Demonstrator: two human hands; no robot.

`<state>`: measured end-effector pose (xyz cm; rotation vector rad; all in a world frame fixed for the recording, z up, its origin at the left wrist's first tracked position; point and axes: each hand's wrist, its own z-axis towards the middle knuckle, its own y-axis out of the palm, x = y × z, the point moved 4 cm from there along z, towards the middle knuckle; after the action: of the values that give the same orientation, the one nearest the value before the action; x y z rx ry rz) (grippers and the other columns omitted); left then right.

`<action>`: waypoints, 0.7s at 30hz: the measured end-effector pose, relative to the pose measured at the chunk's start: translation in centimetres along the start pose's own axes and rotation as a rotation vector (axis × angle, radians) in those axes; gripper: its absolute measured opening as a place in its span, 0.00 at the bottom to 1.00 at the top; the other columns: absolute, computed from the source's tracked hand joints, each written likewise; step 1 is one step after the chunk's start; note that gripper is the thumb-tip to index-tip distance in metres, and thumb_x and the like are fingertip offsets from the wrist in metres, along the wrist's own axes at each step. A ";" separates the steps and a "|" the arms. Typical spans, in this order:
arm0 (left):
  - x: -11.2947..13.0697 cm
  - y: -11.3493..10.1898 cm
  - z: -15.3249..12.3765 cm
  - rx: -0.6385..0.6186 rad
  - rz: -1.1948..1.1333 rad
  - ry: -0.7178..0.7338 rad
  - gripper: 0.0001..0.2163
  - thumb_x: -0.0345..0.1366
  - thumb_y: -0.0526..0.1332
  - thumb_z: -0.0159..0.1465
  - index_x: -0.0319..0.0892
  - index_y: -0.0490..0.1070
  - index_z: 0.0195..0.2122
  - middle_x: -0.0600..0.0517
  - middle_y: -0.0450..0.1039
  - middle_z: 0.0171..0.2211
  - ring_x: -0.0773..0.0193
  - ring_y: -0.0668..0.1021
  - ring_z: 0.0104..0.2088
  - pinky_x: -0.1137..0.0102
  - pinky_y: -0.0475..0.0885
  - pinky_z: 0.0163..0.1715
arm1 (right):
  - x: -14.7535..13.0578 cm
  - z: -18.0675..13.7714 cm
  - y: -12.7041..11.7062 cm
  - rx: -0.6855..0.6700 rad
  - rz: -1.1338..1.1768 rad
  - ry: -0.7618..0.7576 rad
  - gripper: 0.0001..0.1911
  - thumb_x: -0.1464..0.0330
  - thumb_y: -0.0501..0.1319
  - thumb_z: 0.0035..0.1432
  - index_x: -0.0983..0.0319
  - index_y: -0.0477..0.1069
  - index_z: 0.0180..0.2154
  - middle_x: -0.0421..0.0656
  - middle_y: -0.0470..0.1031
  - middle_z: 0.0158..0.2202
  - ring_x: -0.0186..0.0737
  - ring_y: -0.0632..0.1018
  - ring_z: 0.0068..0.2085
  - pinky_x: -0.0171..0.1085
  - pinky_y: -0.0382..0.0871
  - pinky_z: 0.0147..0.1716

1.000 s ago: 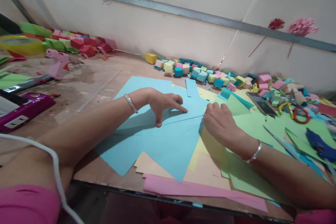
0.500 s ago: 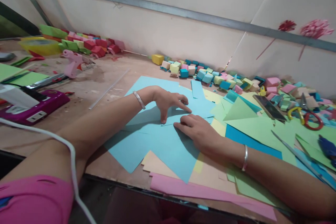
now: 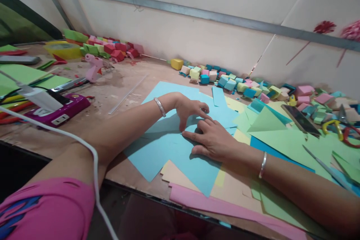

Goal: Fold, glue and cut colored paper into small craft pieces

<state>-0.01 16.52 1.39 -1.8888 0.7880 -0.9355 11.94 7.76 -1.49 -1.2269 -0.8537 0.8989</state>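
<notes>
A light blue paper sheet lies folded on the table, on top of tan, pink and green sheets. My left hand rests on it with fingertips and thumb pressed down and apart. My right hand lies flat on the same sheet just in front of the left one, fingers stretched out along the fold. Both wrists wear a silver bangle. Neither hand holds anything.
Small coloured paper cubes line the wall. A pink glue gun, a purple box with a white cable, a clear ruler, a phone and scissors lie around. The table's front edge is close.
My right hand came left from the green sheets onto the blue sheet and flattened, sliding along the fold toward my left hand. The view shifted slightly left.
</notes>
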 end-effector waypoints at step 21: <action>-0.7 -0.4 -0.1 0.029 -0.067 0.087 0.42 0.45 0.72 0.43 0.48 0.64 0.61 0.47 0.58 0.62 0.47 0.62 0.62 0.59 0.59 0.60 | 4.0 -1.3 -2.8 0.099 -0.056 0.094 0.15 0.65 0.55 0.66 0.62 0.73 0.50 0.50 0.74 0.46 0.44 0.72 0.42 0.40 0.58 0.39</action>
<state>-0.40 17.21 1.56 -1.8694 0.7628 -1.0717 15.06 10.61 1.36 -1.1450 -0.7563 0.8225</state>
